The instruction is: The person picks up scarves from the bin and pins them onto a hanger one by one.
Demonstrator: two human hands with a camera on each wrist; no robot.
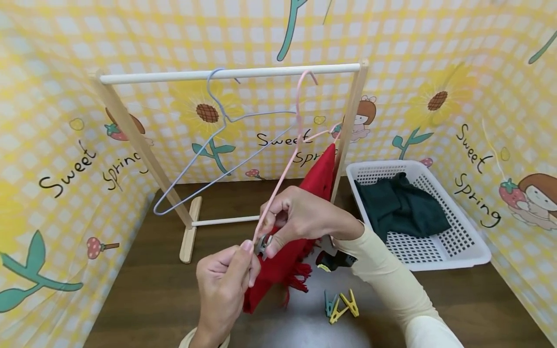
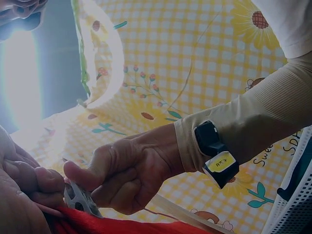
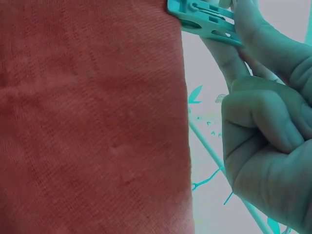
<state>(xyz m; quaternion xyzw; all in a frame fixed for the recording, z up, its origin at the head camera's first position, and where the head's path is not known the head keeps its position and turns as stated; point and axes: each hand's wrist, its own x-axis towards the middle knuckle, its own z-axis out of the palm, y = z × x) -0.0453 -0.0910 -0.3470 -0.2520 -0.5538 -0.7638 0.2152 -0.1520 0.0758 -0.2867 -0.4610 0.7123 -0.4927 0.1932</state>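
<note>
A pink hanger hangs by its hook on the rack's white rail, with a red fringed scarf along its lower side. At the hanger's near end my left hand pinches the pink wire and the scarf's edge between thumb and fingers. My right hand grips a grey clothespin between thumb and fingers, right beside the left fingertips. In the right wrist view the clothespin meets the top edge of the scarf; whether its tips bite the cloth is hard to tell.
A blue hanger hangs left of the pink one on the wooden rack. To the right stands a white basket holding a dark green cloth. Yellow clothespins and a teal clothespin lie on the table near the front.
</note>
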